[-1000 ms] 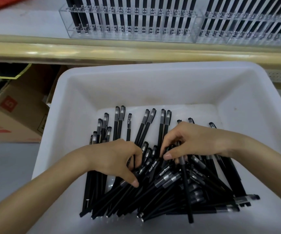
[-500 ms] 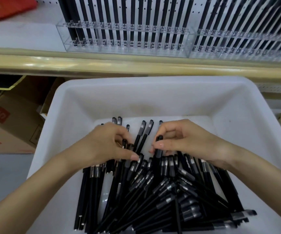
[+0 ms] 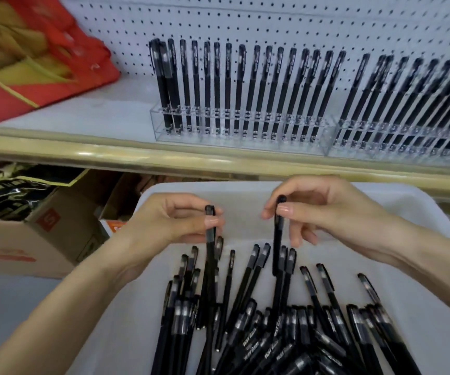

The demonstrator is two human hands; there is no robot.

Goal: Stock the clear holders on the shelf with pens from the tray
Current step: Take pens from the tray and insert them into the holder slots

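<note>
A white tray [image 3: 245,193] holds a heap of black pens [image 3: 280,328]. My left hand [image 3: 169,220] pinches one black pen [image 3: 210,250] near its cap, held upright above the heap. My right hand [image 3: 326,209] pinches another black pen [image 3: 278,239] by its top, hanging straight down over the tray. On the shelf beyond stands a clear holder [image 3: 240,131] with a row of upright black pens. A second clear holder [image 3: 402,142] at the right is also lined with pens.
The tan shelf edge [image 3: 164,158] runs between the tray and the holders. Red bags [image 3: 29,58] lie on the shelf at the left. Cardboard boxes [image 3: 29,239] sit below the shelf, left of the tray. White pegboard [image 3: 272,20] backs the shelf.
Both hands have risen out of the heap, each lifting one pen upright. The view has tilted up, so the shelf and holders show more fully.
</note>
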